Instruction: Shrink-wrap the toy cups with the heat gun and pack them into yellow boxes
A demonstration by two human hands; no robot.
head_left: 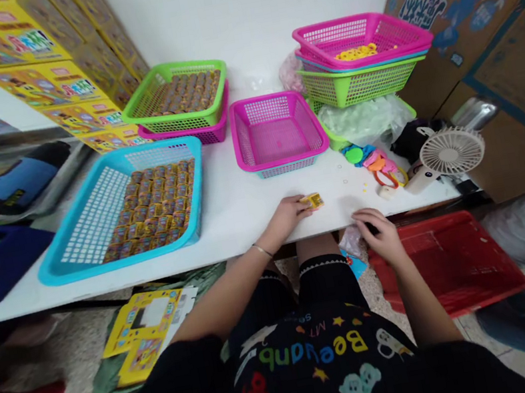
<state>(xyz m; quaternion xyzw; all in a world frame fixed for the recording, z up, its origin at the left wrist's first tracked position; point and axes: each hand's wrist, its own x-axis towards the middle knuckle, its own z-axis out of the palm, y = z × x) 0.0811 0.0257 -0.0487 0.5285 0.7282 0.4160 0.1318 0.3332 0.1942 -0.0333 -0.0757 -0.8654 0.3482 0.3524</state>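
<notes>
My left hand (287,218) pinches a small yellow printed packet (313,201) just above the white table (229,209), near its front edge. To the right, my right hand (380,235) is at the table edge with its fingers curled and the thumb close to the fingertips. Anything between them is too small to make out. A crumpled clear plastic bag (351,240) hangs just below those fingertips. At the left, a blue basket (61,249) holds rows of small yellow-brown packets (155,205) like the one in my left hand.
A pink basket (278,143) stands mid-table, nested in a blue one. Behind are a green basket (145,105) of packets and stacked baskets (349,83) with yellow pieces. A handheld fan (452,153) stands right, a red crate (458,270) below. Yellow cartons (44,86) rise left.
</notes>
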